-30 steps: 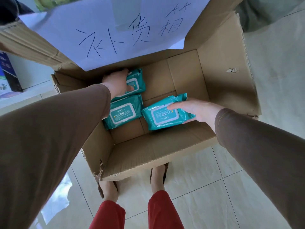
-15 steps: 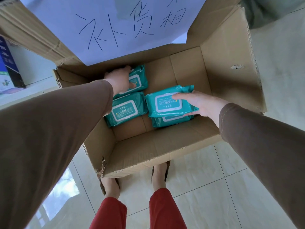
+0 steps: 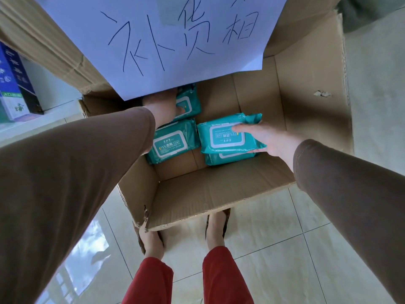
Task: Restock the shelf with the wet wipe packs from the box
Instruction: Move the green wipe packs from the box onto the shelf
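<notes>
head view looks down into an open cardboard box (image 3: 219, 194) on a pale tiled floor (image 3: 285, 249), both arms in brown sleeves reaching in. right hand (image 3: 267, 137) grips a teal wet wipe pack (image 3: 221, 137), fingers flat across its white label, thumb under the near edge; pack is tilted a bit and sits over a second teal pack (image 3: 228, 157) lying on the box bottom, only that one's near edge showing. left hand (image 3: 163, 108) is at the far left of the box on another teal pack (image 3: 188, 102), thumb over the pack's label; fingers are partly hidden by a white paper sheet (image 3: 164, 40), so cant tell if it's gripping or just resting. fourth teal pack (image 3: 173, 141) lies flat just near-side of the left hand, beside the right-hand stack, label up. paper sheet with handwritten blue strokes is stuck on the far flap and hangs over the box's far edge. small tear on the right inner wall. person's bare feet (image 3: 151, 242) in sandals touch the near side of the box, red trouser legs (image 3: 223, 277) below. blue and white cartons (image 3: 13, 84) stand at far left.
</notes>
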